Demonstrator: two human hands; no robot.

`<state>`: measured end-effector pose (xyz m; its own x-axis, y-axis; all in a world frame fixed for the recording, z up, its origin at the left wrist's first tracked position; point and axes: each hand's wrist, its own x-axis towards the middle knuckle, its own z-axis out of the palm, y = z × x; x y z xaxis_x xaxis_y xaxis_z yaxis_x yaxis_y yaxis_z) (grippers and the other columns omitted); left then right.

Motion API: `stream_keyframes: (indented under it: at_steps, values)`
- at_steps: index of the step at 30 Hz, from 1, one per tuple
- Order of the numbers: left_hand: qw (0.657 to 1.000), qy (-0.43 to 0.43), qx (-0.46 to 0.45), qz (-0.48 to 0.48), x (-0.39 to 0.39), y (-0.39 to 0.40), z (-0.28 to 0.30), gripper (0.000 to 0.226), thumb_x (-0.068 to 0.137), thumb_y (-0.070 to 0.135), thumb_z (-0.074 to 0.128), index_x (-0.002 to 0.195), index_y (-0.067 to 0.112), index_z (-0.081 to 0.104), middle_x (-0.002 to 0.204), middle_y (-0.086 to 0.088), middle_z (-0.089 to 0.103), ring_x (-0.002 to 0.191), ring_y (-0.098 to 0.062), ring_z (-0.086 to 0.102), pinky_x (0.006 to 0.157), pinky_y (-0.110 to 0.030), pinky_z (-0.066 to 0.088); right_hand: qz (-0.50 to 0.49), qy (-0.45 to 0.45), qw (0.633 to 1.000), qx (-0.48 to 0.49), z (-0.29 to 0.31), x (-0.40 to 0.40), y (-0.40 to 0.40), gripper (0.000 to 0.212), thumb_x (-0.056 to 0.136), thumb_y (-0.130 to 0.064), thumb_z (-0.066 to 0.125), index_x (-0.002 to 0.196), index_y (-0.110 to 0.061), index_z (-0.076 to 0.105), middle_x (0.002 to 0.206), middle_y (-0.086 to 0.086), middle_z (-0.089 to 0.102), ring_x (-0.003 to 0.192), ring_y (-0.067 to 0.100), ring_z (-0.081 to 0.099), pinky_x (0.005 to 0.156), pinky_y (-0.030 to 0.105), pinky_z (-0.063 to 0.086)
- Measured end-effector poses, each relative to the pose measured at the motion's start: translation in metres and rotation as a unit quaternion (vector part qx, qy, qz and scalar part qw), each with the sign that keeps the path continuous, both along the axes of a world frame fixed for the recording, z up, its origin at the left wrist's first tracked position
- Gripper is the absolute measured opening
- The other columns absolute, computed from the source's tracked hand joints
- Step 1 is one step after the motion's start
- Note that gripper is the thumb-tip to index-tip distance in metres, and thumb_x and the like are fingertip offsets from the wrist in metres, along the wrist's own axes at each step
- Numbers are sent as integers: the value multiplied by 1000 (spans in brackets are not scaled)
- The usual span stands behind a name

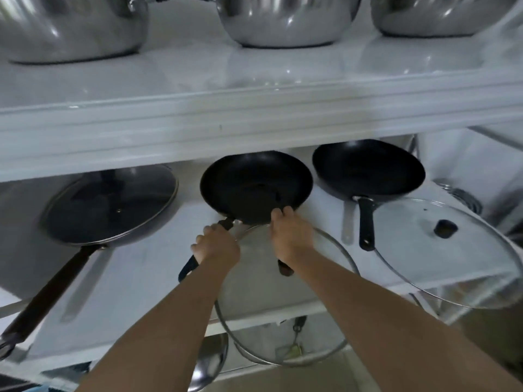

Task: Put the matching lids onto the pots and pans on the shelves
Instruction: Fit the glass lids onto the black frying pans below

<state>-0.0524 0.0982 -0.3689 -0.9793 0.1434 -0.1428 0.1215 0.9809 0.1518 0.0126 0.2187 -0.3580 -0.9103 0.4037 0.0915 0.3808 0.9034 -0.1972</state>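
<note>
Three black pans stand on the lower white shelf (127, 292). The left pan (113, 205) has a glass lid on it. My left hand (216, 246) grips the handle of the uncovered middle pan (254, 185). The fingers of my right hand (288, 233) curl over that pan's near rim. A glass lid (254, 284) lies beneath my hands and overhangs the shelf's front edge; its dark knob shows under my right wrist. The right pan (368, 168) is uncovered. A second loose glass lid (452, 264) with a black knob sits in front of it.
Three shiny steel pots (70, 24) (285, 18) (438, 12) stand on the upper shelf (254, 123), whose thick front edge juts out just above the pans. A steel ladle (209, 360) and other utensils hang below the lower shelf.
</note>
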Motion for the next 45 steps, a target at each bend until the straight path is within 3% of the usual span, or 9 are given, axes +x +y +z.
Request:
stream_keyframes:
  at_steps: [3,5,11,24,29,35,38,41,45]
  values:
    - [1000,16,-23,-1,-1,-12,-14,40,91,15,47,130,7,41,129,-12,51,117,-28,53,94,-37,44,-17,-177,984,-16,-30,15,5,47,96,-35,39,140,-17,38,142,12,38,129,32,39,100,42,38]
    - [999,31,-28,-15,-5,-19,-19,40,90,11,46,129,9,41,128,-12,52,117,-28,53,93,-36,44,-11,-227,971,-73,-40,19,2,48,97,-37,35,142,-20,36,142,11,36,129,32,41,99,43,40]
    - [998,41,-45,-32,-21,-36,-17,38,91,9,42,130,10,40,125,-13,53,116,-29,53,94,-35,42,24,-213,970,-112,-29,31,-16,45,94,-14,50,138,-14,38,138,16,39,124,34,50,98,40,46]
    - [996,-15,40,-73,-66,-74,-11,16,94,17,43,105,19,54,94,-7,62,83,-24,56,77,-34,45,63,-129,984,-109,58,56,-30,27,80,-23,57,107,-21,60,110,2,57,107,26,59,78,32,44]
    - [990,-54,112,-62,-68,-80,-5,12,89,10,47,87,18,55,78,-4,56,76,-24,53,67,-30,38,85,-120,983,-113,87,56,-31,24,78,-22,55,102,-20,60,105,2,62,96,26,62,84,37,51]
    - [978,-88,184,-50,-64,-82,3,18,93,15,50,104,10,63,100,-14,63,86,-27,58,77,-29,47,88,-96,983,-128,115,49,-25,4,79,-28,57,83,-28,57,90,-7,59,84,18,57,75,31,46]
    - [978,-54,193,-57,-65,-79,-1,30,95,30,50,109,8,65,110,-21,68,80,-26,64,67,-27,53,107,-69,983,-134,126,35,-17,12,78,-26,60,71,-29,50,87,-5,59,82,19,58,68,31,44]
    - [993,-15,103,-52,-62,-72,1,30,96,38,41,105,18,62,96,-5,67,85,-24,63,75,-34,49,99,-34,988,-113,122,11,-5,3,82,-28,60,85,-27,58,96,-2,60,94,22,61,77,34,49]
    - [998,2,54,-32,-67,-61,-7,34,95,43,39,104,19,62,90,0,66,78,-20,60,65,-29,42,73,-4,991,-116,92,-32,14,24,87,-22,60,111,-18,63,109,3,64,100,24,63,80,34,53]
